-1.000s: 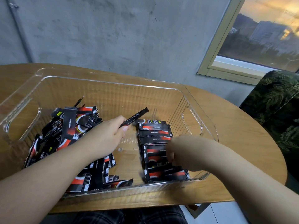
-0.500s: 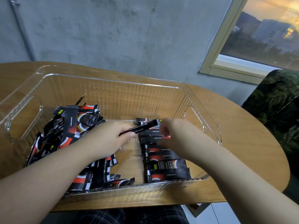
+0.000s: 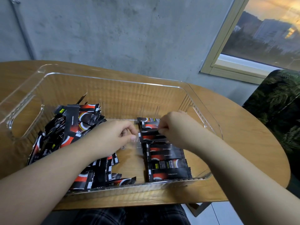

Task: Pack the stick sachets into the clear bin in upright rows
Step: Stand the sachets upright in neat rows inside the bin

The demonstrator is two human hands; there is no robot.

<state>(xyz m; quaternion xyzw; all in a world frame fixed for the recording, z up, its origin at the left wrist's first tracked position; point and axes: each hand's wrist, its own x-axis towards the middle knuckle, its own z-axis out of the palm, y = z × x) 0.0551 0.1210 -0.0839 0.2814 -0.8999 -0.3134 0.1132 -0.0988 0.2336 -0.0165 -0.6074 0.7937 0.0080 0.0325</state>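
Observation:
A clear bin (image 3: 113, 82) stands on the wooden table. Its left half holds a loose pile of black-and-red stick sachets (image 3: 71, 127). Right of the middle, a row of sachets (image 3: 167, 161) runs from the near wall towards the far wall. My right hand (image 3: 177, 127) pinches the right end of one stick sachet (image 3: 150, 132) and holds it at the far part of that row. My left hand (image 3: 113, 137) hovers just left of this sachet with loosely curled fingers and nothing in them, its fingertips close to the sachet's left end.
The bin's far half and the strip of floor (image 3: 129, 159) between pile and row hold no sachets. The table edge (image 3: 276, 153) curves round on the right, beside a leaf-patterned chair (image 3: 279, 108). A concrete wall and a window lie behind.
The sachet passed from my left hand to my right hand and came down onto the row. My right hand moved from the row's near end to its far part.

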